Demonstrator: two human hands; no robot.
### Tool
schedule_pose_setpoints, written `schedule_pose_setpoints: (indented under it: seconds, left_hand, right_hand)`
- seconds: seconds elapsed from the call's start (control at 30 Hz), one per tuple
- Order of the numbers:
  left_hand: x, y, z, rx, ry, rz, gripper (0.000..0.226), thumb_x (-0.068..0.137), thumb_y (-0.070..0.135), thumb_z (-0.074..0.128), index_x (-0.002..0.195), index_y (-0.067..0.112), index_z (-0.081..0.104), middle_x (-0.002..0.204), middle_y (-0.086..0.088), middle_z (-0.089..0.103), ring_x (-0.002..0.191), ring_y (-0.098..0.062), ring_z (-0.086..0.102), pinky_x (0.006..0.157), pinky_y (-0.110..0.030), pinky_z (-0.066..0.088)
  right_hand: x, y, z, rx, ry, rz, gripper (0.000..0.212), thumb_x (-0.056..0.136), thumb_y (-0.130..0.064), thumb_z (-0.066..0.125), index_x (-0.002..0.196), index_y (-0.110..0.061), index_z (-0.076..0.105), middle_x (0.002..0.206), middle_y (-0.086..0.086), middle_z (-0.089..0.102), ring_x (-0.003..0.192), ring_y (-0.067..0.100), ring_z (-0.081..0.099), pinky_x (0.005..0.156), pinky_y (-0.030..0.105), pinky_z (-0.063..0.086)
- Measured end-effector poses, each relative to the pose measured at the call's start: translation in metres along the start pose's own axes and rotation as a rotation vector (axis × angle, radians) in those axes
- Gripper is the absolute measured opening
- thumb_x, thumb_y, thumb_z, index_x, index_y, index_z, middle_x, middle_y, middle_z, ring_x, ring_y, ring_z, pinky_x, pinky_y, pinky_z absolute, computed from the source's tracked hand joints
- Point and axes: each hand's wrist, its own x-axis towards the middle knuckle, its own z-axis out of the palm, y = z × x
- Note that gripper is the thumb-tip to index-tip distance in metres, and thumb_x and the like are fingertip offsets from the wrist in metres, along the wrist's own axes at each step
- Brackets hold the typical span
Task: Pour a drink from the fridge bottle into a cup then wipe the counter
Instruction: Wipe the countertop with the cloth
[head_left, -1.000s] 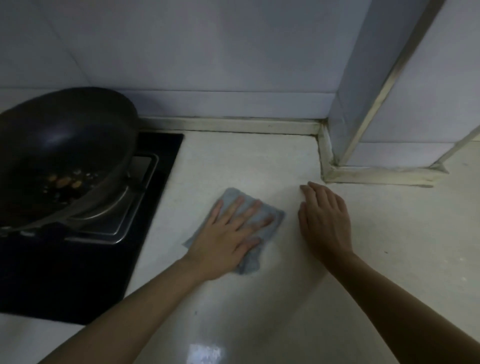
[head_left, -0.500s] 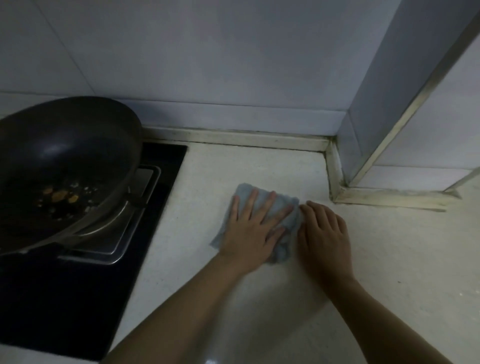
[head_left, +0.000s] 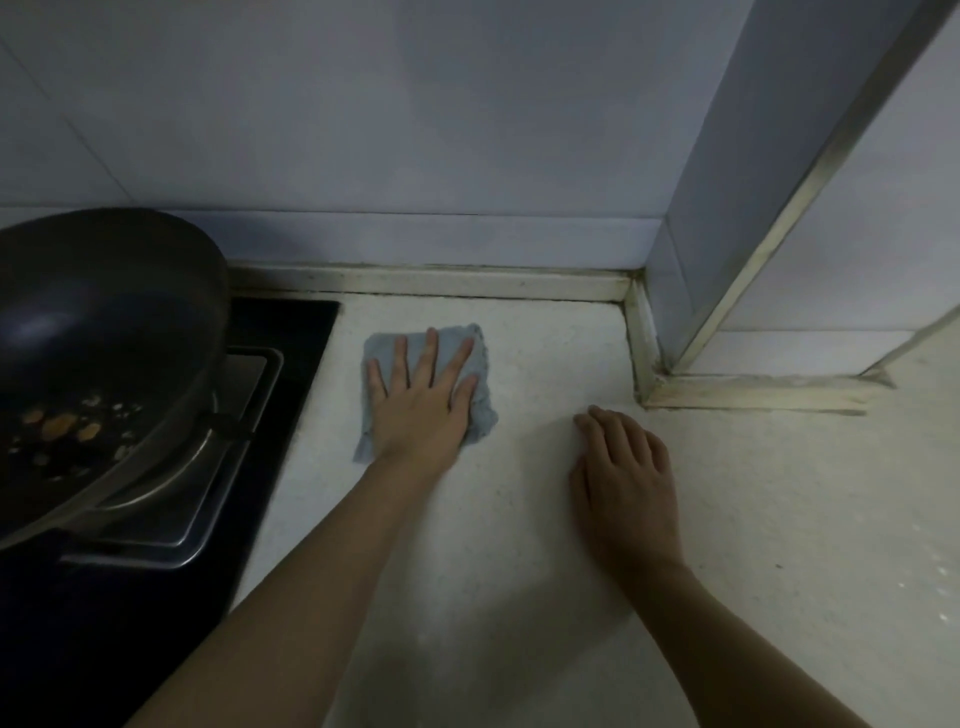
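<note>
Leftward, beside the wok (head_left: 104, 322) (scraps inside), the blue cloth (head_left: 483, 415) was pressed flat on the counter (head_left: 519, 545) by the left hand (head_left: 421, 405), fingers straight; the right hand (head_left: 626, 478) was rested nearby, relaxed, empty. Wiping was judged under way; another firm stroke would be needed.

Person's body in view: L hand (head_left: 421, 410) & R hand (head_left: 628, 478), both bare, each w/ bare forearm. L forearm (head_left: 311, 587) & R forearm (head_left: 711, 649) uncovered right to frame edge. Fingers slender. Dim light, so finer detail can't be told.
</note>
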Motion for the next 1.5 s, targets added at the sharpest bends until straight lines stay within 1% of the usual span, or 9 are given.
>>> schedule_pose_setpoints:
  seconds: [0.2, 0.3, 0.43, 0.6, 0.7, 0.87, 1.1, 1.27, 1.5]
  left_hand:
    - [-0.056, 0.017, 0.009, -0.044, 0.016, 0.402, 0.055, 0.103, 0.051, 0.012, 0.154, 0.04, -0.005, 0.165, 0.005, -0.003, 0.151, -0.021, -0.008, 0.121, -0.052, -0.001]
    - [-0.07, -0.014, 0.008, -0.054, 0.011, 0.473, 0.053, 0.103, 0.051, 0.009, 0.155, 0.039, 0.004, 0.165, 0.004, 0.006, 0.152, -0.022, 0.003, 0.12, -0.052, 0.003]
    - [-0.054, -0.041, 0.001, -0.012, 0.009, 0.278, 0.056, 0.1, 0.05, 0.001, 0.154, 0.036, -0.005, 0.164, -0.003, 0.003, 0.151, -0.028, 0.004, 0.119, -0.056, 0.007]
    - [-0.008, 0.002, 0.0, -0.039, 0.005, 0.007, 0.053, 0.095, 0.056, -0.011, 0.144, 0.043, -0.028, 0.162, 0.003, -0.019, 0.15, -0.025, -0.014, 0.118, -0.055, -0.007]
    - [-0.003, 0.028, 0.0, -0.044, -0.029, 0.129, 0.061, 0.092, 0.063, -0.007, 0.146, 0.043, -0.028, 0.16, 0.004, -0.025, 0.148, -0.026, -0.021, 0.117, -0.057, -0.011]
    - [-0.039, -0.012, 0.005, -0.024, 0.012, 0.371, 0.058, 0.101, 0.055, 0.002, 0.155, 0.036, -0.006, 0.165, 0.001, 0.001, 0.151, -0.025, -0.001, 0.119, -0.058, 0.006]
    - [0.013, -0.042, 0.003, -0.107, 0.028, -0.114, 0.059, 0.091, 0.065, -0.009, 0.148, 0.048, -0.017, 0.164, 0.004, -0.013, 0.15, -0.022, -0.009, 0.118, -0.054, -0.007]
    - [0.059, 0.001, -0.002, -0.139, -0.098, 0.117, 0.058, 0.089, 0.069, -0.001, 0.142, 0.055, -0.02, 0.162, 0.009, -0.018, 0.149, -0.02, -0.016, 0.117, -0.053, -0.013]
    - [0.003, 0.026, 0.008, -0.045, -0.007, 0.51, 0.056, 0.099, 0.064, 0.013, 0.15, 0.05, -0.005, 0.164, 0.011, -0.006, 0.151, -0.018, -0.007, 0.118, -0.059, -0.001]
  right_hand:
    - [0.0, 0.001, 0.0, 0.037, 0.012, 0.004, 0.053, 0.094, -0.032, 0.029, 0.133, -0.006, 0.054, 0.135, 0.015, 0.056, 0.125, 0.031, 0.052, 0.107, 0.046, 0.04]
    - [0.0, 0.003, 0.0, 0.031, 0.0, 0.01, 0.055, 0.095, -0.032, 0.027, 0.145, -0.012, 0.038, 0.15, 0.011, 0.039, 0.14, 0.027, 0.035, 0.115, 0.048, 0.028]
    - [0.0, 0.007, 0.005, 0.043, -0.06, -0.013, 0.056, 0.098, -0.034, 0.024, 0.151, -0.017, 0.022, 0.158, 0.005, 0.02, 0.148, 0.021, 0.01, 0.121, 0.045, 0.014]
    - [0.001, 0.007, 0.009, 0.069, -0.058, -0.011, 0.055, 0.098, -0.033, 0.031, 0.15, -0.015, 0.024, 0.157, 0.005, 0.023, 0.147, 0.021, 0.013, 0.12, 0.044, 0.018]
    - [0.0, 0.008, 0.012, 0.047, -0.056, -0.013, 0.054, 0.099, -0.033, 0.026, 0.15, -0.016, 0.021, 0.157, 0.005, 0.019, 0.147, 0.021, 0.011, 0.121, 0.042, 0.015]
    - [0.001, 0.008, 0.012, 0.055, -0.065, 0.002, 0.055, 0.098, -0.032, 0.024, 0.15, -0.015, 0.022, 0.157, 0.005, 0.019, 0.147, 0.02, 0.012, 0.12, 0.043, 0.019]
    - [0.003, 0.009, 0.012, 0.076, -0.072, 0.013, 0.056, 0.097, -0.031, 0.025, 0.15, -0.014, 0.025, 0.157, 0.005, 0.023, 0.147, 0.021, 0.014, 0.117, 0.046, 0.024]
    - [0.004, 0.008, 0.013, 0.069, -0.09, 0.006, 0.056, 0.098, -0.031, 0.024, 0.151, -0.015, 0.02, 0.158, 0.004, 0.018, 0.148, 0.02, 0.009, 0.119, 0.044, 0.019]
    - [0.002, 0.009, 0.013, 0.055, -0.089, 0.004, 0.055, 0.098, -0.032, 0.023, 0.151, -0.013, 0.022, 0.158, 0.006, 0.02, 0.147, 0.022, 0.012, 0.118, 0.046, 0.022]
